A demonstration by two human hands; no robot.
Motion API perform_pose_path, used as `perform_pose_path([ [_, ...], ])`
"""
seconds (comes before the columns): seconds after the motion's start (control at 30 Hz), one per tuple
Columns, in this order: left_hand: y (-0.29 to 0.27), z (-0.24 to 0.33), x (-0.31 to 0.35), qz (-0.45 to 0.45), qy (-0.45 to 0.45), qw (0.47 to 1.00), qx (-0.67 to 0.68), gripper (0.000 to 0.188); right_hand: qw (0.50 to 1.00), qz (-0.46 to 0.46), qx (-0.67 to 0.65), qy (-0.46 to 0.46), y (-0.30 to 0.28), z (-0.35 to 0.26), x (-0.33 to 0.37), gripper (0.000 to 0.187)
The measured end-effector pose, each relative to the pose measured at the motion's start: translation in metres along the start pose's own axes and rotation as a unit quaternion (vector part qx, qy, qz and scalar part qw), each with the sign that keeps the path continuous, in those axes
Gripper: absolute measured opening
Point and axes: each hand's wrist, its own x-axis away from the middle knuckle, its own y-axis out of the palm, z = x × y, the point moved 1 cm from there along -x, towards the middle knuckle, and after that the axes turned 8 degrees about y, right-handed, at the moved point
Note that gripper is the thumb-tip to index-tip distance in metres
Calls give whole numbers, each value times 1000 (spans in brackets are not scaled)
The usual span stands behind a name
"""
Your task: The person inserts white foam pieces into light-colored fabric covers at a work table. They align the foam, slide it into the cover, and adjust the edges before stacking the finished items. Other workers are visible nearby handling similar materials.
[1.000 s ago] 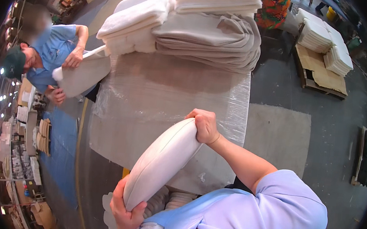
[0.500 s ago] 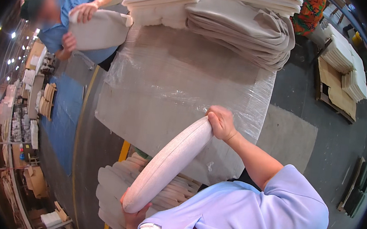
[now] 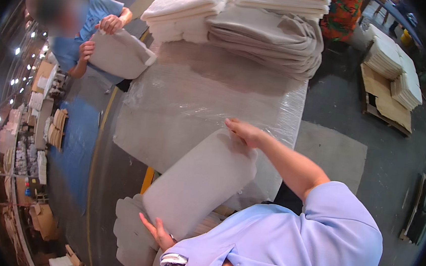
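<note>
A flat, rounded, pale grey fabric-covered cushion (image 3: 201,180) is held between my two hands, its broad face turned up. My right hand (image 3: 246,132) holds its far right end, fingers stretched along the edge and partly hidden. At the near left end, my left hand (image 3: 161,235) supports it from the edge with fingers spread; its palm is partly covered. Below the cushion is the near part of a table (image 3: 176,92) covered in clear plastic film. A stack of similar grey cushions (image 3: 131,227) lies low beside the table, partly hidden.
Folded grey covers (image 3: 269,39) and white pads (image 3: 188,7) are piled at the table's far end. Across at the far left, a co-worker in blue (image 3: 99,9) handles another grey cushion (image 3: 118,54). White pads (image 3: 384,57) sit on a pallet at the right.
The cushion has turned from edge-on to broad face up. Both hands have loosened from a tight grasp, with fingers more stretched out. The co-worker's cushion has moved slightly right and down.
</note>
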Motion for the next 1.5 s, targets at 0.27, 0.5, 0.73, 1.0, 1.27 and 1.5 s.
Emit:
perform_pose_path([
  [0.27, 49, -80, -7, -279, -254, 923, 75, 46, 982, -122, 47, -137, -85, -72, 114, 68],
  [0.5, 106, -57, -12, -346, -385, 853, 68, 41, 952, -119, 24, -280, -120, -93, 157, 82],
  [0.73, 150, -43, 21, -475, -514, 707, 96, 42, 933, 67, 84, -343, -151, -99, 134, 79],
  [1.0, 205, 15, 27, -686, -61, 599, -408, 65, 894, 252, 34, -369, -150, -69, 105, 38],
  [1.27, 416, 28, 13, -571, 268, 768, -112, 93, 795, 342, 33, -499, -136, -71, 90, 19],
  [1.5, 492, 43, -2, -381, 310, 862, -127, 34, 794, 339, -27, -504, -122, -74, 70, 19],
])
